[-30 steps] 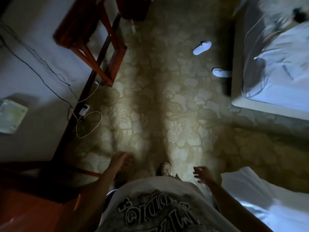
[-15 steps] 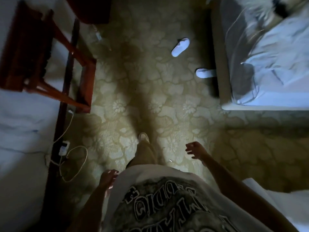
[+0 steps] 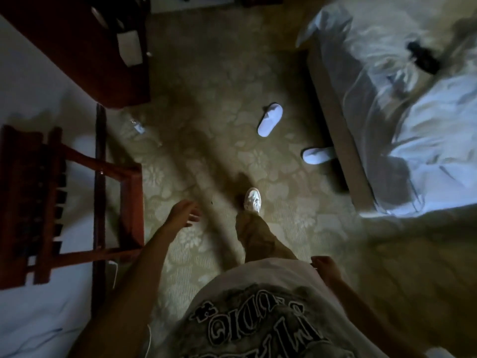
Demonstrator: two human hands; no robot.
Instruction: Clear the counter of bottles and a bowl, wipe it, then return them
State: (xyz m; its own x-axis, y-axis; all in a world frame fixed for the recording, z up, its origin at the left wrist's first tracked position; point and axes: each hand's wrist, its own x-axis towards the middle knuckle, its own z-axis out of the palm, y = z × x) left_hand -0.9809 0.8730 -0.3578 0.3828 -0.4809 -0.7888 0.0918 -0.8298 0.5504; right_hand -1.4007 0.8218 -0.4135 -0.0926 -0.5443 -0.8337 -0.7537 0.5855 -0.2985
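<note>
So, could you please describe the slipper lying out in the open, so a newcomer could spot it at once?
Start at the bed on the right and look left onto the patterned carpet. The white slipper lies fully exposed there, clear of the frame, while its twin is partly tucked under the bed's edge.

The carpet (image 3: 206, 81) is olive-tan with a pale floral pattern. Two white slippers (image 3: 269, 120) lie near the white-sheeted bed (image 3: 426, 140). Left, a reddish-brown wooden rack (image 3: 77, 200); the shirt (image 3: 258, 319) is white with a dark print.
</note>
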